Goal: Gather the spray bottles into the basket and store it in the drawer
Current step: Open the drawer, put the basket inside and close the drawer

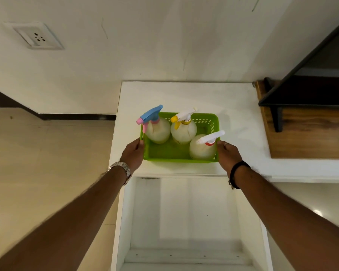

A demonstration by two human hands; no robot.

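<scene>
Here, a person's left hand and right hand grip the 2 short ends of a green basket that rests on, or sits just above, a white cabinet top; contact with the surface cannot be told from this angle. All 3 spray bottles stand upright inside: a blue-and-pink-triggered bottle at the far left, a yellow-and-white-triggered bottle beside it, and a red-collared bottle at the near right corner, close to the right hand's fingers. The open white drawer lies directly below and nearer the person, apparently empty, so gathering looks complete and only stowing remains. The risks from here are judgement: the load sits unevenly, with the front-left corner of the basket bare, so a tilted lift could send the round-bodied bottles sliding or toppling. The tall trigger heads rise well above the rim and could snag the cabinet's edge if the drawer is shut without checking clearance. A thin plastic wall may also flex under a one-sided grip.
</scene>
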